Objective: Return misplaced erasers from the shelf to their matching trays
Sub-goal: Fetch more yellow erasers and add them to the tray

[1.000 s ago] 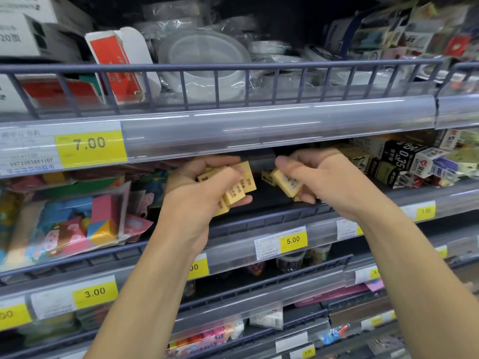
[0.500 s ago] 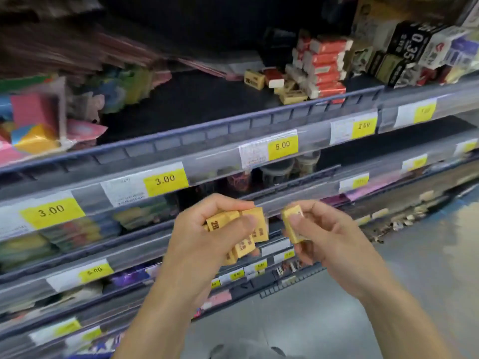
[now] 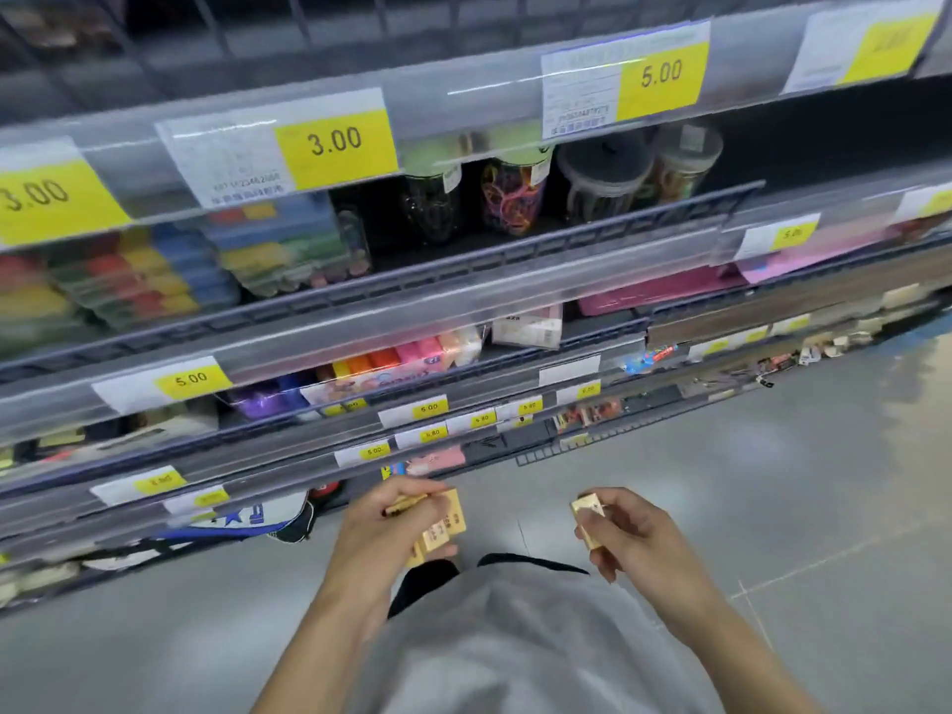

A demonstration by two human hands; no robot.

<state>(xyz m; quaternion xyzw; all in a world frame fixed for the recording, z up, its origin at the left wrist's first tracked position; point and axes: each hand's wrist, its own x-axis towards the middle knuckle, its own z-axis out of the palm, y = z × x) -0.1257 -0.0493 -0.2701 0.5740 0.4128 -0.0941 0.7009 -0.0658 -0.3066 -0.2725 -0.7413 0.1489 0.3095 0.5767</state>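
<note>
Below the lowest shelf rail, the left hand pinches a fanned stack of yellow erasers, long axes tilted up-right, and the right hand clamps one yellow eraser between thumb and fingers, pointing up-left. Above that rail, clear jars hold coloured rubber bands. Bare grey floor lies right of the rail.
</note>
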